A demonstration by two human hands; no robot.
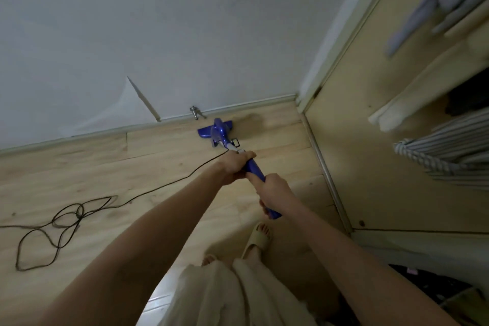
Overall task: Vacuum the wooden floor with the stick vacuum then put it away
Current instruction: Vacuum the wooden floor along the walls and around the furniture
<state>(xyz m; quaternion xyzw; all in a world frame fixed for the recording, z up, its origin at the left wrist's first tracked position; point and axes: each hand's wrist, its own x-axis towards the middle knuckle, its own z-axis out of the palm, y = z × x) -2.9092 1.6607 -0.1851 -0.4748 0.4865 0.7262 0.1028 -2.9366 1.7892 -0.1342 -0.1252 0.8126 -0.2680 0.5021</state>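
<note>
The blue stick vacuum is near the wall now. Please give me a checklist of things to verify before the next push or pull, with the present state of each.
1. Both hands hold the stick: ok. The left hand and right hand each have a grip on the blue stick vacuum.
2. Floor head on the wooden floor: ok, as far as visible.
3. Room ahead: not ok. The head is nearly at the baseboard, close to the metal door stop.
4. Power cord clear of the path: ok. It trails off to the left in loose loops.
5. Feet clear of cord: ok.
6. Motor running: cannot tell.
</note>
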